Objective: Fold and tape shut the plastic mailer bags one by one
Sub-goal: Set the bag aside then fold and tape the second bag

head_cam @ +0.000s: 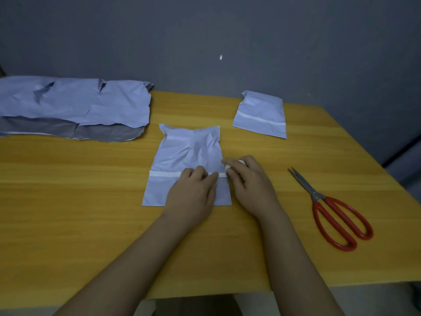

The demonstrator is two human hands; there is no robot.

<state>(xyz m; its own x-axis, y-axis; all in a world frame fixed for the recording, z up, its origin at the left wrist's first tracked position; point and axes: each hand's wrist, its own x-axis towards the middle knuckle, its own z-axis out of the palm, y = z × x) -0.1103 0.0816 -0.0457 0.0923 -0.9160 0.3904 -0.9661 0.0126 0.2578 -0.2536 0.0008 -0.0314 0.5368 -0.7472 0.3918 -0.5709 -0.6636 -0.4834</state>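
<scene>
Two bare forearms reach in from the near edge of the yellow wooden table (91,201) and meet over a folded pale plastic mailer bag (186,151) lying flat at the table's middle. Across the bag's near part runs a white tape strip (165,174), going from its left edge to its right edge.

On that strip rests the left hand (193,192), palm down, its fingers straight and pressing the tape against the bag; the hand covers the bag's near right part. Just to the right, touching the bag's right edge where the strip ends, the right hand (248,181) has its fingers curled round a small white tape roll (232,165), of which only a little shows between the fingers. Both hands lie close together, almost touching at the fingertips.

Far right of the worked bag, well apart from it, lies a second mailer bag (260,110), folded and already crossed by its own white tape strip. On the far left a heap of crumpled, larger mailer bags (75,103) sprawls over the table's corner, pale on top with grey undersides showing along its near edge.

Red-handled scissors (330,206) lie on the right side of the table, blades together and pointing to the far left, near the right hand but apart from it. Behind the table stands a dark grey wall (205,30).
</scene>
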